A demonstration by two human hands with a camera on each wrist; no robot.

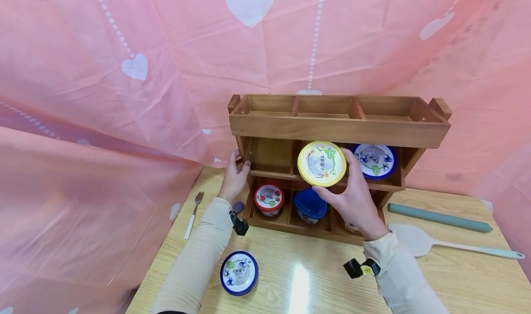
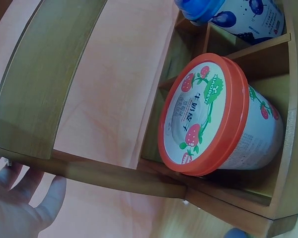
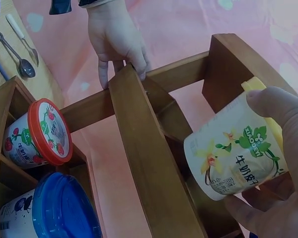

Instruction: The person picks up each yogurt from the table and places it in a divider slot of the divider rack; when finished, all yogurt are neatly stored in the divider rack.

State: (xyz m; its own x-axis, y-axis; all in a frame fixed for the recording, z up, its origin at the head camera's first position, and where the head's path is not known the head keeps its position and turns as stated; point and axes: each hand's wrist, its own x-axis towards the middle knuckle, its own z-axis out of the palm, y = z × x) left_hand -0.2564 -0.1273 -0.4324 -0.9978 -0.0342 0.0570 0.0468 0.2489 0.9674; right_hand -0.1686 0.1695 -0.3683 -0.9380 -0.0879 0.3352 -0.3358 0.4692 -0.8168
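Note:
My right hand (image 1: 357, 204) grips a yellow-lidded dessert tub (image 1: 321, 164) between thumb and fingers, in front of the middle tier of a wooden shelf (image 1: 332, 128). Vanilla flowers are printed on the tub's white side, and in the right wrist view it tilts over the middle tier. My left hand (image 1: 233, 181) holds the shelf's left side piece, its fingers around the edge. To the right of the yellow tub, a blue-lidded tub (image 1: 375, 160) sits in the middle tier. A red-lidded strawberry tub (image 2: 208, 119) and a tub with a plain blue lid (image 1: 310, 203) occupy the bottom tier.
Another blue-lidded tub (image 1: 239, 273) stands on the table before the shelf. A fork (image 1: 193, 216) and a dark spoon (image 3: 25, 67) lie at the left. On the right are a grey-green rod (image 1: 439, 217) and a white spatula (image 1: 410, 239). Pink cloth (image 1: 186, 51) hangs behind.

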